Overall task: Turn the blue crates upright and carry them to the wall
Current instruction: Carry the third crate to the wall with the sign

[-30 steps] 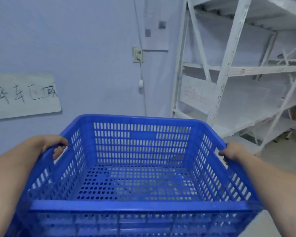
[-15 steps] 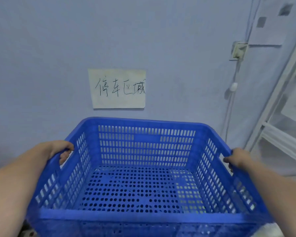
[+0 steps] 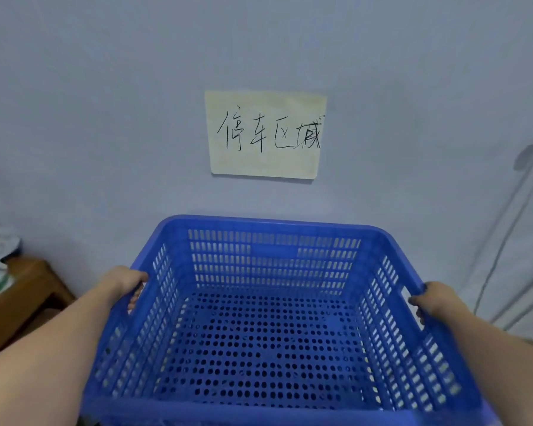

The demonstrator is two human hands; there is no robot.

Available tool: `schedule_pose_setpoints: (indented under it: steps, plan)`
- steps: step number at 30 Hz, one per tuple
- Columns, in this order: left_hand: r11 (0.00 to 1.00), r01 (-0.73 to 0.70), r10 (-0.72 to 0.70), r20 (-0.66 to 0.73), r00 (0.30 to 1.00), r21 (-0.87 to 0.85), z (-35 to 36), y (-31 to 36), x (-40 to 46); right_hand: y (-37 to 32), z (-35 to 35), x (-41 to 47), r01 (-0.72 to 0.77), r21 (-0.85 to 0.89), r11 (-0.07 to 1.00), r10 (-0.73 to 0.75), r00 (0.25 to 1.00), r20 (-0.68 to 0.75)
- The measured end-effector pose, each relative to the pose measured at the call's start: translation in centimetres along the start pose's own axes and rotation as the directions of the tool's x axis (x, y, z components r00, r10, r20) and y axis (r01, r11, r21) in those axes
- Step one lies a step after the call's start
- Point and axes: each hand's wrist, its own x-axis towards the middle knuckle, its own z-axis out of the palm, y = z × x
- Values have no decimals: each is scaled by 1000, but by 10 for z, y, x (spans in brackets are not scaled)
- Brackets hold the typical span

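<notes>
Blue crate (image 3: 268,327) near rim cut off by frame bottom. Upright, held before wall (image 3: 105,118). Left hand (image 3: 122,281) and right hand (image 3: 434,299) fingers curl round side-rim handles.

A plain pale blue-grey painted wall (image 3: 105,118) carries a yellowish paper sign (image 3: 264,135) with handwritten black characters. A brown wooden stand (image 3: 22,290) sits lower left; thin white cords (image 3: 505,241) hang at right.
</notes>
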Motion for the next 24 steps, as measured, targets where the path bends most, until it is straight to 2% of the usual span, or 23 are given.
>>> schedule_pose_setpoints:
  steps: [9,14,24]
  plan:
    - [994,1,13,-117,993,112,17,2,41,-5,14,29,-6,43,999,3,998,55]
    - [988,1,16,-106,994,155,26,-1,60,-9,26,39,-22,40,999,20,999,43]
    - [993,-9,19,-75,997,120,47,-19,101,-12,60,41,-52,31,998,52,999,0]
